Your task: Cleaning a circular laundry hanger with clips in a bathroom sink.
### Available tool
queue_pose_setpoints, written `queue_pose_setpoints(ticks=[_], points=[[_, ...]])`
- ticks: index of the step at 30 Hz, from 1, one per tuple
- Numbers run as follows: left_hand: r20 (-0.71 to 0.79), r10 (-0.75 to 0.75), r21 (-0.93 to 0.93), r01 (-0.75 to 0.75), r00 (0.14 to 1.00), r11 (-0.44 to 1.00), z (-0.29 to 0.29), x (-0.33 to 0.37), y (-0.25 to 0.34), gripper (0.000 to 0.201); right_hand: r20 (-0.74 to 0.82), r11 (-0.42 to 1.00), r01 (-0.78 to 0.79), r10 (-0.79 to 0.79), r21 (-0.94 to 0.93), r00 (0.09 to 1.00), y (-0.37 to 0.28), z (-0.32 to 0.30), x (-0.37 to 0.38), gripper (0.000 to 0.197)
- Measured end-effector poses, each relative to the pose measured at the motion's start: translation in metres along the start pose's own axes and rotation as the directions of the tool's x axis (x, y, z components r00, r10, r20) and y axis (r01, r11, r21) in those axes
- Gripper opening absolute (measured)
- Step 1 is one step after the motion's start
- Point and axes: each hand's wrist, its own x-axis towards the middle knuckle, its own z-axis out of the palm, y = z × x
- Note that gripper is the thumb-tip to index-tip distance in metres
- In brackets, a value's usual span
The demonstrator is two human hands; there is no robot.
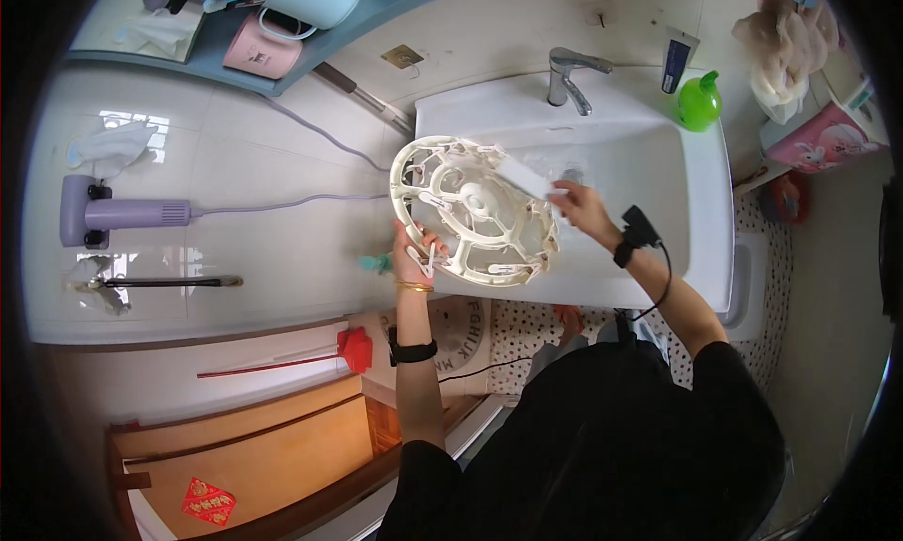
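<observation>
A cream round plastic clip hanger [478, 198] with open spokes and several small pegs is tilted over the left side of the white sink [715, 259]. My left hand [414, 259] grips its near-left rim, with a white peg [425, 262] hanging by the fingers. In my right hand [585, 212] is a white flat oblong piece [525, 178], pinched at one end. Its other end lies against or just above the hanger's far-right rim; contact is unclear. Whether it is a sponge or a brush cannot be made out.
Behind the sink basin stands a chrome faucet [570, 78]. A green bottle [699, 102] and a dark tube [676, 61] occupy the far-right corner. A purple hair dryer [122, 213] hangs on the left wall, below a blue shelf [202, 66] with cups.
</observation>
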Motion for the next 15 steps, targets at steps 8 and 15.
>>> queue_pose_setpoints(ticks=[8, 15], points=[[-0.043, -0.002, 0.025, 0.003, 0.999, 1.0, -0.002, 0.001, -0.003, 0.044, 0.288, 0.961, 0.192, -0.244, 0.197, 0.926, -0.06, 0.1, 0.059, 0.026], [0.005, -0.024, -0.042, 0.024, 1.0, 0.999, -0.017, 0.014, -0.016, 0.043, 0.417, 0.985, 0.164, -0.174, 0.06, 0.892, -0.047, 0.088, 0.075, 0.019]])
